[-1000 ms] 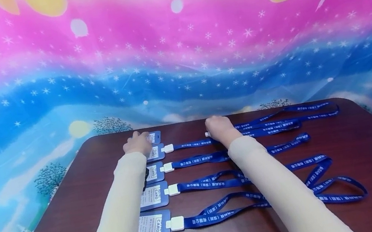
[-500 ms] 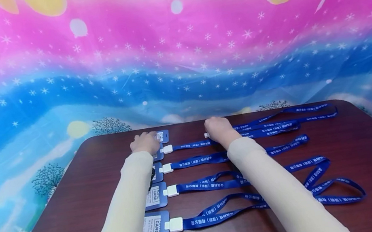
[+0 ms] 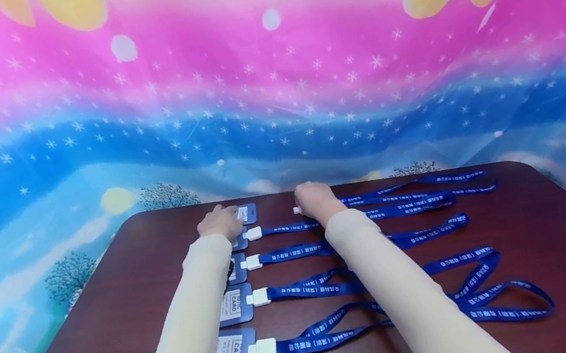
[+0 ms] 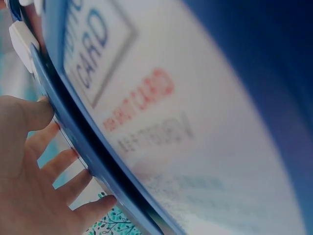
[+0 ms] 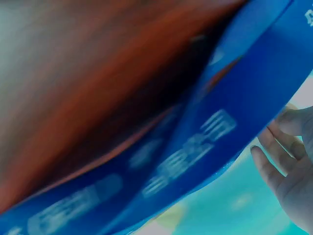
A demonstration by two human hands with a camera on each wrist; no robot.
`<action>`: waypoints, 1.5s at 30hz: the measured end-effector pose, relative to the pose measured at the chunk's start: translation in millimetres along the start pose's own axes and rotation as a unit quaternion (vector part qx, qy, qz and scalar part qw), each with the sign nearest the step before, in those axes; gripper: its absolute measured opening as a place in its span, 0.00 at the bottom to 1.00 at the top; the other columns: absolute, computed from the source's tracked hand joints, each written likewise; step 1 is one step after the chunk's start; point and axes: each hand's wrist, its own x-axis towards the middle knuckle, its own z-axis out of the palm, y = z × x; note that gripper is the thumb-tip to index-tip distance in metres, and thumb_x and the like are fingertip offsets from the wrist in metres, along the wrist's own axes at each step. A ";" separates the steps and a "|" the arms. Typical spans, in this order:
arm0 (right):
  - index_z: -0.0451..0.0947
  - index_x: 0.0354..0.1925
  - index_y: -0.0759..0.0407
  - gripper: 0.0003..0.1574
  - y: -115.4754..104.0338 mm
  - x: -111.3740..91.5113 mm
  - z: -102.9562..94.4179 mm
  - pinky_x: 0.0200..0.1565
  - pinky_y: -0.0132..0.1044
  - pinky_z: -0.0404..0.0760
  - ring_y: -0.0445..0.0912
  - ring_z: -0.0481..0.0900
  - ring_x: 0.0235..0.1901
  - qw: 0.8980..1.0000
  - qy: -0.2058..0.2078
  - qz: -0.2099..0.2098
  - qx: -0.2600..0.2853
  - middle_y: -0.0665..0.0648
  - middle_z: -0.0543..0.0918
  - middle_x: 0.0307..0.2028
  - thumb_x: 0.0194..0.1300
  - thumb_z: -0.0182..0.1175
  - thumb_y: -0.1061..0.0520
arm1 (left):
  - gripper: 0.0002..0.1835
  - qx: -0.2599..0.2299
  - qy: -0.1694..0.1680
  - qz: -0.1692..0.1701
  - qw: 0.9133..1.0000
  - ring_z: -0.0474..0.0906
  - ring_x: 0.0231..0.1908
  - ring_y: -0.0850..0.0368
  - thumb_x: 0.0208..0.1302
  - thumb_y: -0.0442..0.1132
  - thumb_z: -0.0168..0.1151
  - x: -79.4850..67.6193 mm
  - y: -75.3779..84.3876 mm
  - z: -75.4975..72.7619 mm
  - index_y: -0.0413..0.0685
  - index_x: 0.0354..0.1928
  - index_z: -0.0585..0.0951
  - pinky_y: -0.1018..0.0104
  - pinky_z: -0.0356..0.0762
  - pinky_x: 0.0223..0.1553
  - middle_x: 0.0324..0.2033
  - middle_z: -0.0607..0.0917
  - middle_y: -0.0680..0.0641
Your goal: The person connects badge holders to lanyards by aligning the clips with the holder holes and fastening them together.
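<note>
At the table's far edge my left hand (image 3: 219,221) rests over the farthest badge holder (image 3: 248,213), which lies flat. Its fingers and thumb touch that holder, spread along its edge in the left wrist view. My right hand (image 3: 315,201) grips the farthest blue lanyard (image 3: 419,183) near its white clip (image 3: 297,210). This clip and the holder are apart. In the right wrist view the lanyard (image 5: 205,142) passes close to the camera, with thumb and fingers at its edge. Nearer me, another badge holder (image 3: 236,303) has its lanyard attached by a white clip (image 3: 261,297).
Several blue badge holders lie in a column at left, their lanyards (image 3: 338,338) stretching right under my right forearm. The dark brown table (image 3: 555,256) has rounded far corners. A printed snowflake cloth (image 3: 267,79) hangs close behind it.
The left hand has slid right with the far badge holder. Later the right hand has come left, drawing the lanyard and clip nearer to the holder. The head view has tilted slightly.
</note>
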 end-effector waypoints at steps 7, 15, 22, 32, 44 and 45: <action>0.81 0.34 0.56 0.08 -20.4 12.4 2.9 0.40 0.41 0.82 0.46 0.79 0.32 1.000 -0.004 -0.028 -0.001 0.53 0.80 0.32 0.71 0.60 0.55 | 0.27 0.019 0.012 0.016 1.000 0.71 0.61 0.36 0.73 0.50 0.55 1.1 -5.4 5.4 0.53 0.71 0.70 0.40 0.73 0.56 0.67 0.69 0.37; 0.83 0.41 0.55 0.09 -41.4 21.6 14.2 0.45 0.42 0.82 0.48 0.81 0.39 0.999 0.000 -0.038 -0.025 0.54 0.82 0.36 0.72 0.59 0.53 | 0.32 0.013 0.005 0.013 1.000 0.64 0.66 0.35 0.72 0.51 0.58 -6.1 -0.8 8.3 0.47 0.73 0.67 0.38 0.67 0.60 0.69 0.67 0.36; 0.85 0.44 0.54 0.10 -60.2 24.1 20.1 0.46 0.41 0.82 0.47 0.82 0.41 0.996 0.006 -0.074 -0.052 0.52 0.84 0.38 0.73 0.58 0.54 | 0.33 -0.014 0.004 -0.003 1.000 0.62 0.67 0.36 0.69 0.50 0.61 -15.1 0.2 6.2 0.43 0.71 0.69 0.38 0.65 0.62 0.69 0.65 0.35; 0.83 0.47 0.56 0.11 -66.3 23.0 15.0 0.49 0.40 0.81 0.47 0.82 0.44 0.994 0.005 -0.091 -0.064 0.54 0.84 0.41 0.74 0.57 0.55 | 0.32 -0.091 -0.013 0.007 0.996 0.70 0.60 0.33 0.71 0.44 0.59 -18.8 0.5 4.2 0.36 0.71 0.66 0.42 0.68 0.62 0.69 0.61 0.31; 0.84 0.45 0.57 0.10 -67.6 17.1 11.3 0.48 0.38 0.82 0.47 0.83 0.42 0.989 0.042 -0.109 -0.090 0.55 0.85 0.40 0.73 0.58 0.56 | 0.34 -0.106 -0.042 0.015 0.993 0.68 0.62 0.33 0.73 0.45 0.57 -19.7 3.5 -0.2 0.37 0.74 0.61 0.42 0.67 0.63 0.70 0.58 0.31; 0.84 0.45 0.57 0.10 -67.9 17.2 10.1 0.48 0.38 0.82 0.47 0.83 0.43 0.989 0.042 -0.108 -0.091 0.55 0.85 0.40 0.73 0.58 0.56 | 0.34 -0.110 -0.042 0.015 0.993 0.68 0.62 0.33 0.73 0.45 0.57 -20.2 3.8 -1.5 0.37 0.74 0.61 0.42 0.67 0.63 0.70 0.58 0.31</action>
